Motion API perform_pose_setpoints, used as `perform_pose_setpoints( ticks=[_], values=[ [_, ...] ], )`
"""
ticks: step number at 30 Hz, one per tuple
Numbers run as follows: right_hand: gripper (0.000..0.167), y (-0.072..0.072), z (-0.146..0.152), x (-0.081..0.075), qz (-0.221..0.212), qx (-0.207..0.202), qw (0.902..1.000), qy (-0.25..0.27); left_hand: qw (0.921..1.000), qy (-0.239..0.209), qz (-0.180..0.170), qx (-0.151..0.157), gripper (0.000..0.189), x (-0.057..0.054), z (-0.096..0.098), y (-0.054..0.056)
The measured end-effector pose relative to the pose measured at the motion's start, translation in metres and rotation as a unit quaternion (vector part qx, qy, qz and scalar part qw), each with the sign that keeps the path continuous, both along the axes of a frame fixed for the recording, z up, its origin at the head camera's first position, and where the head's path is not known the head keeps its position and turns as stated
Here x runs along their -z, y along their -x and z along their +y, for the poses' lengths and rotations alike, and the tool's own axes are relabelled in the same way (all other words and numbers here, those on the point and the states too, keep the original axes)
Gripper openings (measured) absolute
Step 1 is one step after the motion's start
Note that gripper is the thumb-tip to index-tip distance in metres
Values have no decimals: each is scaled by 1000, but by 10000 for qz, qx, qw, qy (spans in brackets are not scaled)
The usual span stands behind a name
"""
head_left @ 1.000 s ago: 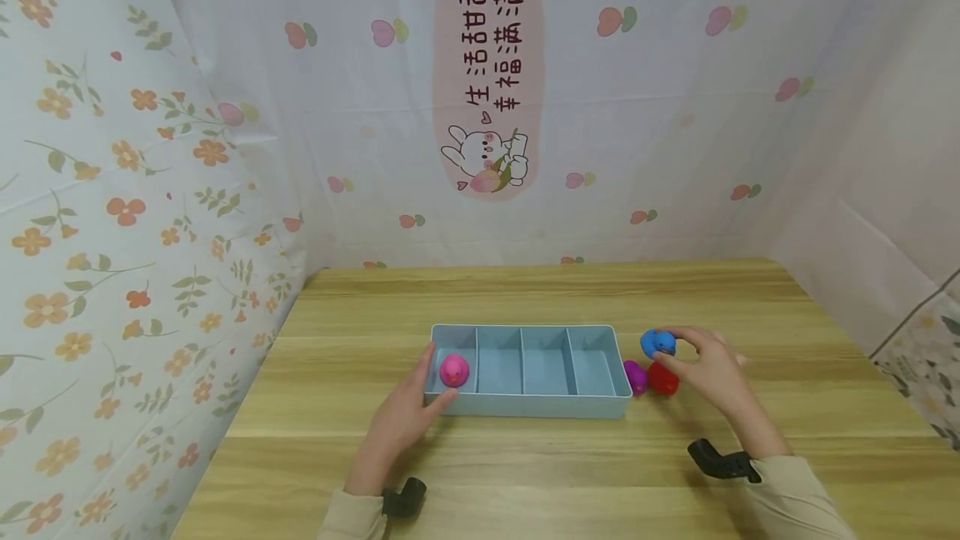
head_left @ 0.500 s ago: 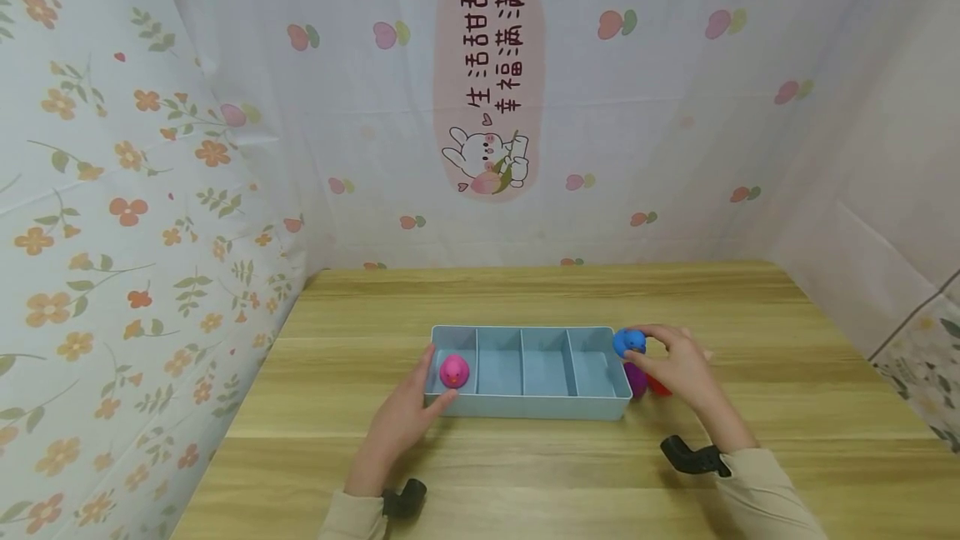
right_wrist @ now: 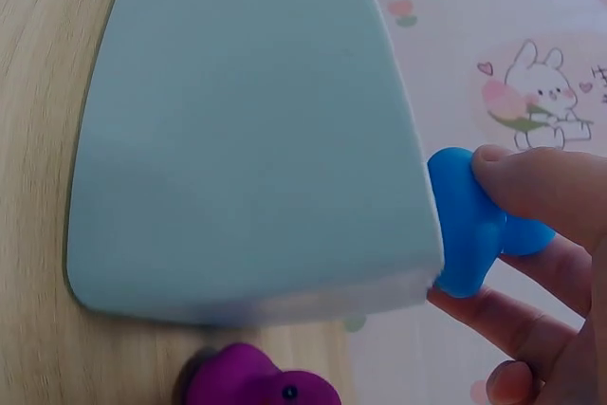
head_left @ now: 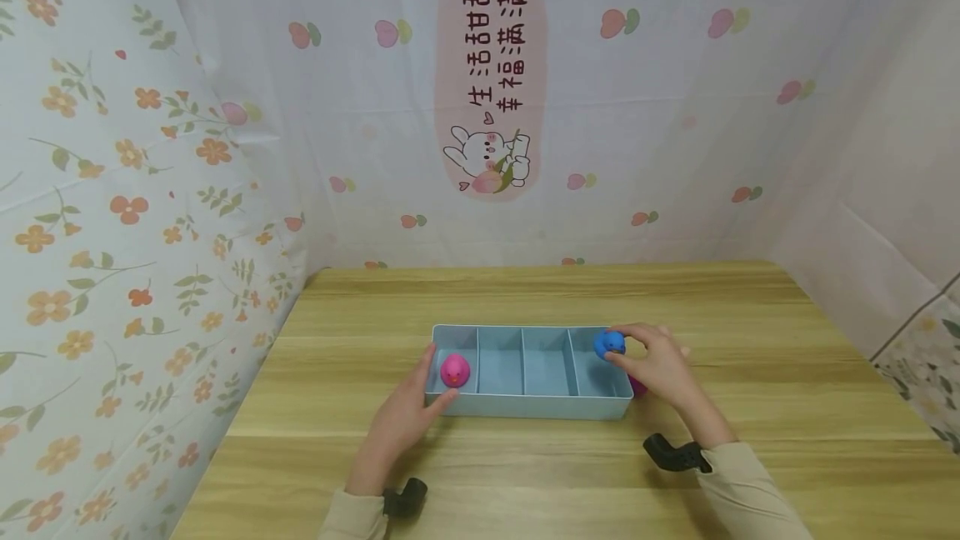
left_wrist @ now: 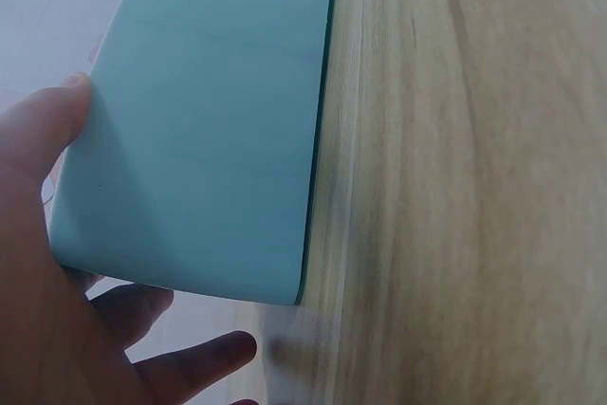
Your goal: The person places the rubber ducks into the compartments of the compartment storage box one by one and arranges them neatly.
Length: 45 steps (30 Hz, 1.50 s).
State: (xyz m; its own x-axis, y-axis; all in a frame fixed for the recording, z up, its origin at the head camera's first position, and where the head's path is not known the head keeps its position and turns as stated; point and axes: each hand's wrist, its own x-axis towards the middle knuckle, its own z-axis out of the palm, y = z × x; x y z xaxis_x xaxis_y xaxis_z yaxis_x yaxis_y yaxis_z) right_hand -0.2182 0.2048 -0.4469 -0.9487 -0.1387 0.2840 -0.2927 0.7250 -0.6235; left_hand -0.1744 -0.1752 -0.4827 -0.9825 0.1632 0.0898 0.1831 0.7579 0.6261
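Note:
A light blue box (head_left: 525, 406) with a row of several compartments stands on the table. My left hand (head_left: 407, 411) holds its left end, the thumb at the front rim and fingers along the end wall. In the leftmost compartment sits a pink rubber duck (head_left: 454, 371). My right hand (head_left: 660, 363) pinches a blue rubber duck (head_left: 609, 345) between thumb and fingers, above the rightmost compartment. The right wrist view has the blue duck (right_wrist: 465, 225) at rim height. Beside the box's right end lies a purple duck (right_wrist: 251, 381), mostly hidden in the head view by the hand and box.
The wood-grain table (head_left: 510, 473) extends around the box. Behind it hangs a white printed curtain (head_left: 360, 107), and a floral cloth (head_left: 135, 232) covers the left side. Black wrist cameras (head_left: 677, 453) sit on both forearms.
My right hand has carried the blue duck leftward, from beside the box to over its rightmost compartment. The red duck is now hidden behind that hand. My left hand has stayed put.

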Motion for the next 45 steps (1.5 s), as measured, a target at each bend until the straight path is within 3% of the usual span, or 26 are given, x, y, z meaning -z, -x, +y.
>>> perform_pose_setpoints(
  ticks=[24,45],
  values=[
    [37,4,-48,-2,-93,-423,9990,66,10000,33,-22,-5,82,0,-1,2],
    [31,5,-93,-8,115,-737,9972,0,9999,27,-112,8,85,1,-1,2]
  ],
)
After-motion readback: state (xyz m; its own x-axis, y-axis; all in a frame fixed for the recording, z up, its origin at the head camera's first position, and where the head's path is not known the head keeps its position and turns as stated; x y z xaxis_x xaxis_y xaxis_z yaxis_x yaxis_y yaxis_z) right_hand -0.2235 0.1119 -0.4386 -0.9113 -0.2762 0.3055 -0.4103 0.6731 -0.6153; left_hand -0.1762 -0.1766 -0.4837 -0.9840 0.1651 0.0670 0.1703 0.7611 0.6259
